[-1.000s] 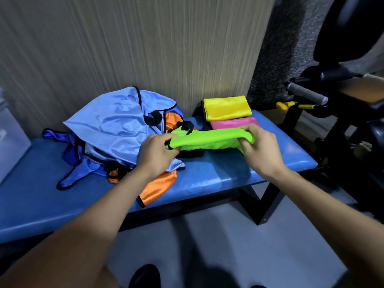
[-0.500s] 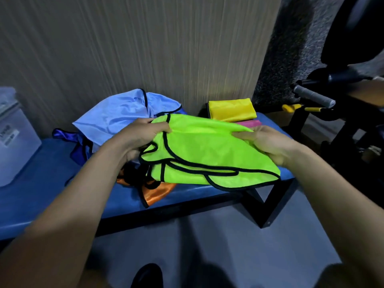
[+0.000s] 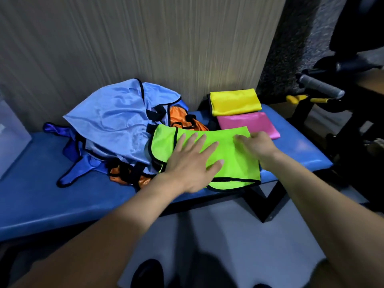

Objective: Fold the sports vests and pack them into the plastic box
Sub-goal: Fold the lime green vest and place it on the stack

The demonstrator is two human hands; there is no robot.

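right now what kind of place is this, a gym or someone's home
Most likely a gym or sports hall. A padded blue bench holds a heap of team vests, a grey rubber-gripped handle juts from black equipment at right, and the far wall looks like speckled rubber.

A neon-green mesh sports vest with black trim (image 3: 232, 161) lies spread flat at the front edge of the blue padded surface (image 3: 52, 196), its lower hem just overhanging that edge. At its 10 o'clock, touching it, sits a crumpled heap: a light-blue satin vest (image 3: 116, 121) on top, an orange vest (image 3: 187, 121) showing beneath, a dark-blue vest (image 3: 70, 152) trailing out toward 9 o'clock. At 1 o'clock lie a folded pink vest (image 3: 249, 123) and, behind it, a folded yellow vest (image 3: 234, 101). A translucent plastic box (image 3: 10, 138) stands far off at 9 o'clock.
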